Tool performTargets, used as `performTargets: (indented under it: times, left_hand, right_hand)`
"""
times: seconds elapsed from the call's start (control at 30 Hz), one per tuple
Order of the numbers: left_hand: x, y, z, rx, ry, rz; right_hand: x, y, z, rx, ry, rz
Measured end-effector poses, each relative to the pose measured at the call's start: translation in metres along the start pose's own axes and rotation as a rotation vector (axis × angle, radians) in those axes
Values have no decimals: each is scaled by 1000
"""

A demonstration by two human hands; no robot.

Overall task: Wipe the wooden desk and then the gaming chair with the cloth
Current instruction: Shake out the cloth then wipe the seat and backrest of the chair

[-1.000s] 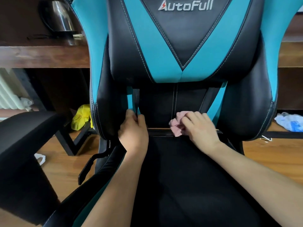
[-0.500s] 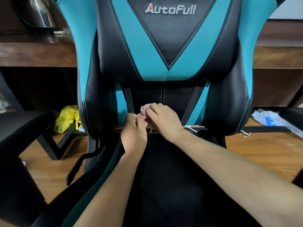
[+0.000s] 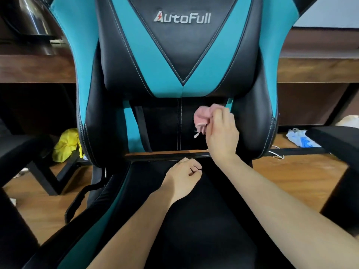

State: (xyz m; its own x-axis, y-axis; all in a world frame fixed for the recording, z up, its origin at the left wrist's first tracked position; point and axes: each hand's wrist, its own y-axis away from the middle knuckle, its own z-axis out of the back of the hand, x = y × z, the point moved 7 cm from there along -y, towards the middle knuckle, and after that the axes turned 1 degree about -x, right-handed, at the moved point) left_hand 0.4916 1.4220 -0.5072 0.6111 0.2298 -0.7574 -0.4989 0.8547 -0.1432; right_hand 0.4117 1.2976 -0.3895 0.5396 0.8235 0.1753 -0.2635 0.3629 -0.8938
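Cloth (image 3: pixel 202 118): one, pink and bunched into a wad. The right grip (image 3: pixel 221 133) pinches it against the black lower backrest of the one teal-and-black gaming chair (image 3: pixel 182 45), right of the centre seam. The left grip (image 3: pixel 183 175) rests at the seat's rear edge, fingers curled, holding nothing.

A warm brown wooden floor (image 3: pixel 291 175) runs across the room, and a dark wooden surface (image 3: pixel 35 68) spans the back from left to right, with deep shadow beneath it. A shiny metal kettle (image 3: pixel 33 20) stands on it at the far left, and a pale wall (image 3: pixel 330 12) shows above it at the far right. On the floor, a crumpled yellow bundle (image 3: pixel 66 144) lies on the left beside a slanting black frame leg (image 3: pixel 44 177), and a white plastic bag (image 3: pixel 301 137) with blue print lies on the right.
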Motion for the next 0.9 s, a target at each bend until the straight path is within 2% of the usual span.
performTargets:
  times: [0.07,0.13,0.2,0.3,0.43,0.53,0.63,0.73,0.83,0.9]
  left_hand:
    - [0,2,1,-6,-9,-1]
    - [-4,4,-2,3,-70,-23]
    - [-6,5,-5,7,-107,-40]
    - [-2,5,-8,8,-92,-31]
    - [1,2,-8,-15,-50,-15]
    - [-17,-5,1,-135,19,-90]
    - [-43,-21,11,-311,52,-196]
    - [-64,-38,3,-353,292,-174]
    - [-69,-50,-2,-435,496,-173]
    - [-65,-56,-5,-415,592,-158]
  right_hand:
    - [0,17,-9,184,100,210]
    - [-5,37,-17,452,233,398]
    - [-12,46,-14,616,294,459]
    - [-3,4,16,407,198,380]
    - [-1,-54,43,133,250,247]
    - [-1,-41,42,41,171,122]
    - [-5,-4,26,53,22,-114]
    - [-17,26,15,64,-205,-350]
    - [-20,29,25,-43,-391,-422]
    - [-15,17,36,-138,-427,-442]
